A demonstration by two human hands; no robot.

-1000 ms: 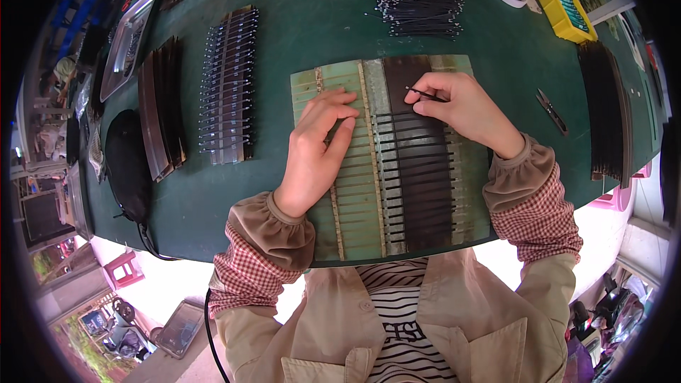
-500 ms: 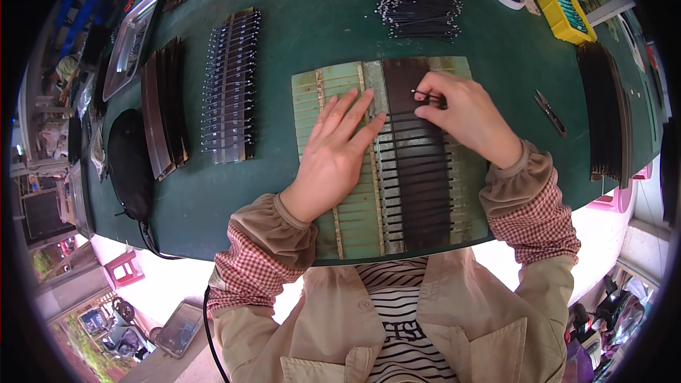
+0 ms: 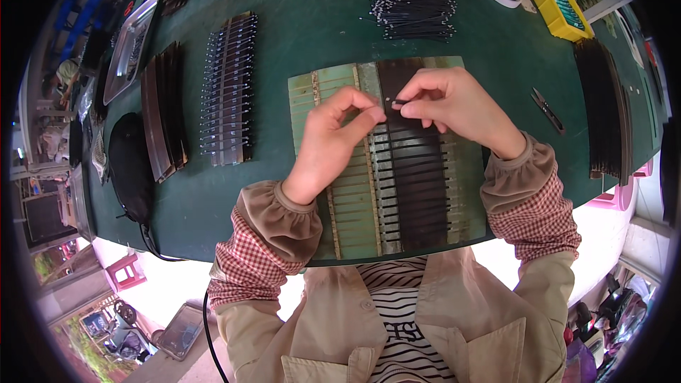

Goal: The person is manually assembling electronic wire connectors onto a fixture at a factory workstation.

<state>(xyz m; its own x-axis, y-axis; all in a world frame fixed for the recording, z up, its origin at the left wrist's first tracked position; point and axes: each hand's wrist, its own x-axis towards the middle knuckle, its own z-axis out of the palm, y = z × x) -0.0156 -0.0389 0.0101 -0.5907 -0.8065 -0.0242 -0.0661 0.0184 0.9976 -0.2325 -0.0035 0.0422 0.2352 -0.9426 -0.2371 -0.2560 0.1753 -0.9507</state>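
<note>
A big dark green table (image 3: 305,14) lies under the fingers of the left hand (image 3: 323,145) and the right hand (image 3: 461,103). Right below the fingers is a pale green board (image 3: 345,230) with many thin slots. On it is a long dark brown strip (image 3: 394,76), under the right fingers. A row of thin black cables (image 3: 422,170) lies across the strip, on the body side of the fingers.

Left of the left fingers is a strip full of cables (image 3: 228,92), like a ladder. Farther left is a stack of dark strips (image 3: 159,120), and next to that a black pouch (image 3: 130,167). Another dark stack (image 3: 599,113) is far to the right of the right fingers. Past the fingers, beyond the board, is a pile of black cables with shiny tips (image 3: 415,10).

A yellow bin (image 3: 547,18) is far off to the right and past the fingers. A white tape roll (image 3: 499,1) is just beside it. Small snips (image 3: 550,113) lie right of the right fingers.

The right thumb and pointer pinch one thin black cable (image 3: 401,102), just above the strip. The left thumb and pointer are nearly together beside its end. I can't tell if they hold anything.
</note>
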